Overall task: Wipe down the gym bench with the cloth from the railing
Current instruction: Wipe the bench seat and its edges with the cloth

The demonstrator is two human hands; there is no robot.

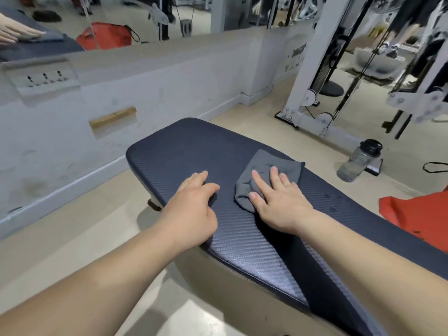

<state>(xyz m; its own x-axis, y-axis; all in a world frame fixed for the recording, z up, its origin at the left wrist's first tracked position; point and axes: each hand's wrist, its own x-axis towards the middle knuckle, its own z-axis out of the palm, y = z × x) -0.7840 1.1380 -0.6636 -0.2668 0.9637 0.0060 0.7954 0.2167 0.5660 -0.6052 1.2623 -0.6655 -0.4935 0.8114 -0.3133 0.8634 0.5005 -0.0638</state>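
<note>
The gym bench (174, 146) has a dark navy textured pad that runs from the centre toward the lower right. A grey cloth (274, 163) lies crumpled on the pad's far half. My right hand (278, 200) presses flat on the near part of the cloth, fingers straight and spread. My left hand (194, 202) rests on the pad's left edge just beside the cloth, fingers loosely bent, holding nothing.
A clear water bottle (358, 161) with a black lid stands on the floor right of the bench. A red bag (417, 217) sits at the right edge. A white cable machine (315, 81) stands behind. A low white wall (121, 88) with a mirror above runs along the left.
</note>
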